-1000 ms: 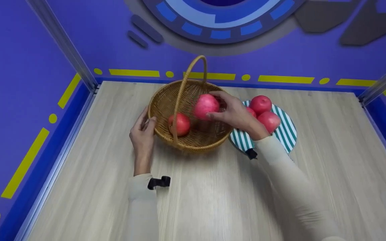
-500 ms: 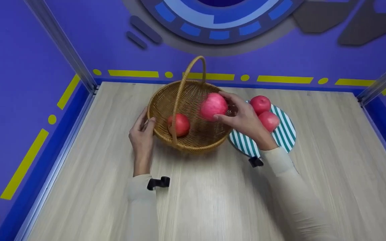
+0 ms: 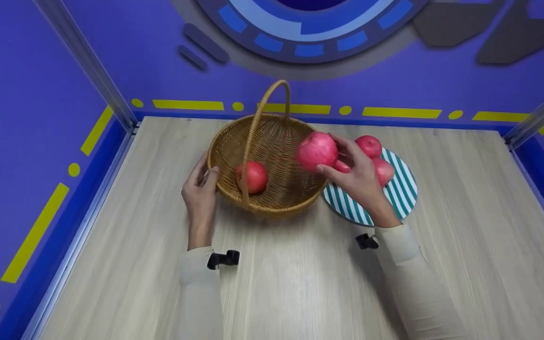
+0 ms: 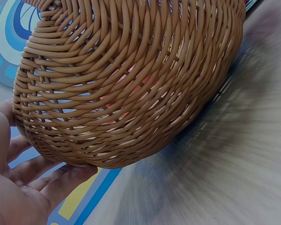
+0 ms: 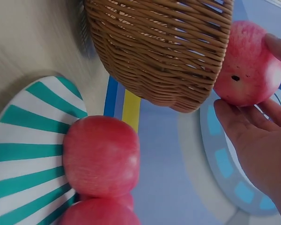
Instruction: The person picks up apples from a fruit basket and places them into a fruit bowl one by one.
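Observation:
A wicker basket (image 3: 295,189) with a tall arched handle (image 3: 256,123) stands at the middle of the table. My left hand (image 3: 199,191) grips its left rim, thumb at the top edge and fingers against the outer weave (image 4: 117,112). One red apple (image 3: 254,177) lies inside, partly behind the handle. With my right hand (image 3: 359,177) I hold a pinkish-red apple (image 3: 318,151) between thumb and fingers, over the basket's right rim. In the right wrist view this apple (image 5: 248,65) shows a small dark pit on its surface, beside the weave.
Right of the basket lies a round green-and-white striped plate (image 3: 400,189). It bears red apples (image 3: 369,146), some partly hidden behind my right hand. Blue panels (image 3: 158,56) wall in the pale wooden table (image 3: 281,278) at the back and sides.
My right hand has moved right with its apple, from above the basket's inside to the right rim. The left hand keeps its grip, and the other apple in the basket has stayed put.

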The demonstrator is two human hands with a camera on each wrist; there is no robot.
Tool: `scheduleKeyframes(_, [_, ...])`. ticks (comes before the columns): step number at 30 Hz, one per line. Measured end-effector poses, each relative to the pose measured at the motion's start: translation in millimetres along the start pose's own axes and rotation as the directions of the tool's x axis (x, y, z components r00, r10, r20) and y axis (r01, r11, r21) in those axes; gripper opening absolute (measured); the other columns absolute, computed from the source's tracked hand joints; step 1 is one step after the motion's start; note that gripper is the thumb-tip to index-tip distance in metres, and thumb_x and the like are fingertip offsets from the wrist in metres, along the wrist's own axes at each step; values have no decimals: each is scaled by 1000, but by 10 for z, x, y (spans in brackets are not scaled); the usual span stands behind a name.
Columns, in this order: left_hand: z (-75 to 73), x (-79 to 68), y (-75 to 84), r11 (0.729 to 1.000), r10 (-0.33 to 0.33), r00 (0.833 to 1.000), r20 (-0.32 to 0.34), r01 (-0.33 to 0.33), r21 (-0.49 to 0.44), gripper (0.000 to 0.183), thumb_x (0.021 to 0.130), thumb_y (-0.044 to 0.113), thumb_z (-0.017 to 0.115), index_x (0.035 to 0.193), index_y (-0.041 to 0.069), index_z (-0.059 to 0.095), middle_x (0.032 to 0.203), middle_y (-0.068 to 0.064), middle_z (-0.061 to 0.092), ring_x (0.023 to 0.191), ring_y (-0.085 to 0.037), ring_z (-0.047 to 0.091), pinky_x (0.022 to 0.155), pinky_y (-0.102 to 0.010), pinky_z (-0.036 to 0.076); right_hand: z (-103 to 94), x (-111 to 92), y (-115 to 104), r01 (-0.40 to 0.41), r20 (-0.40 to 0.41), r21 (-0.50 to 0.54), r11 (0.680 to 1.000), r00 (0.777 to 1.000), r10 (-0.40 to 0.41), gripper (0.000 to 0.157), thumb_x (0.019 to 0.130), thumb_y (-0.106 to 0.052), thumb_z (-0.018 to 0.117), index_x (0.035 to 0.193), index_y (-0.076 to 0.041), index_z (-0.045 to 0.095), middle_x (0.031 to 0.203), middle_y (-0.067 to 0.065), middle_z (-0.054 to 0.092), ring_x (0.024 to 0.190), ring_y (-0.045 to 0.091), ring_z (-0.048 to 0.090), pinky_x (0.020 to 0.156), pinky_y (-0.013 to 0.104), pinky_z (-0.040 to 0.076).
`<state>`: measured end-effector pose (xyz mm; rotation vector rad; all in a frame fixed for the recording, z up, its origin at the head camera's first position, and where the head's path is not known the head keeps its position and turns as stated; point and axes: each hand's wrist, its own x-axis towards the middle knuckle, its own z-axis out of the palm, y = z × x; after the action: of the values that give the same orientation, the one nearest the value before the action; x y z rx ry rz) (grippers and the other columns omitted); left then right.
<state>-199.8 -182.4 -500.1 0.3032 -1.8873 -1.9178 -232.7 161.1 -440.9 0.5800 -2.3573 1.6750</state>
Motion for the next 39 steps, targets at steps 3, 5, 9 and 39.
scheduleKeyframes(3, [-10, -7, 7, 1000, 4, 1000, 6, -4, 9, 48, 103, 24, 71, 150, 23, 64, 148, -3, 62, 128, -19, 65, 95, -32, 58, -13, -53, 5, 9, -43, 24, 1000, 999, -8, 77, 88, -16, 90, 155, -8, 53, 149, 7, 58, 133, 24, 57, 105, 49, 55])
scheduleKeyframes(5, [-14, -12, 9, 1000, 9, 1000, 7, -10, 16, 47, 104, 25, 70, 150, 24, 64, 148, -3, 62, 129, -19, 65, 98, -32, 57, -25, -88, 6, 17, -69, 37, 999, 997, -14, 78, 87, -15, 90, 155, -7, 52, 149, 7, 57, 133, 24, 57, 104, 45, 55])
scheduleKeyframes(9, [-9, -12, 9, 1000, 8, 1000, 4, -8, 18, 47, 103, 25, 70, 150, 24, 64, 148, -3, 62, 127, -17, 65, 98, -31, 57, -60, -166, 30, 5, -115, 50, 999, 993, 0, 79, 88, -12, 89, 156, -7, 51, 150, 5, 57, 134, 22, 55, 102, 35, 56])
scheduleKeyframes(39, [-4, -8, -1, 1000, 27, 1000, 6, -27, -1, 47, 104, 20, 69, 150, 20, 64, 146, -4, 64, 121, -19, 69, 95, -31, 58, -617, -287, 238, -57, -310, 79, 995, 948, 79, 71, 92, -12, 84, 155, -6, 51, 147, 5, 60, 131, 25, 59, 107, 32, 52])
